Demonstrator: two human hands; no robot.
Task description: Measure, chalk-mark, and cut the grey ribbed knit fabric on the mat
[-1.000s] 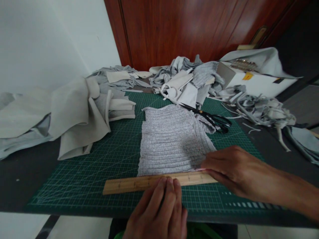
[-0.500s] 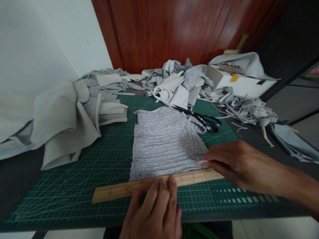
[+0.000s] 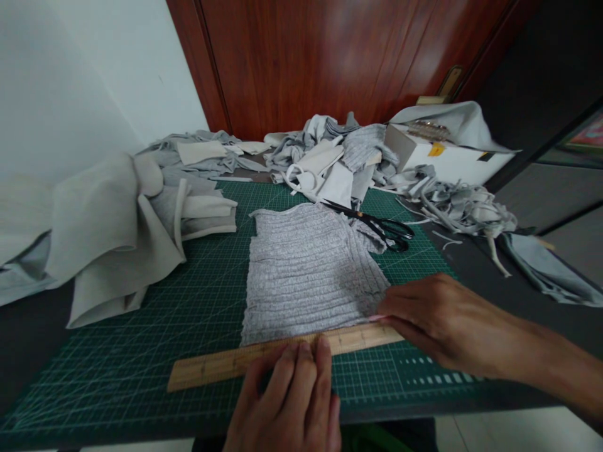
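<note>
A grey ribbed piece of fabric [image 3: 301, 270] lies flat on the green cutting mat [image 3: 202, 301]. Along its near edge runs a wooden ruler [image 3: 207, 370], slightly slanted. My left hand [image 3: 289, 395] presses the ruler down near its middle, fingertips close together on top of it. In my right hand [image 3: 438, 320] a thin pink piece of tailor's chalk [image 3: 377, 317] is pinched. Its tip meets the fabric's near right corner, by the ruler's upper edge; the fingers hide the rest of it. Black-handled scissors [image 3: 396, 232] rest across the fabric's far right part.
Pale grey cloth pieces [image 3: 108, 220] are heaped at the left. Along the back lie more scraps [image 3: 325, 150] and a white tape roll [image 3: 301, 178]. A white box [image 3: 452, 160] stands at the back right, behind tangled fabric strips [image 3: 461, 201].
My right hand has brought the chalk a little nearer, down to the ruler's edge. My left hand stays on the ruler. The whole view has shifted slightly.
</note>
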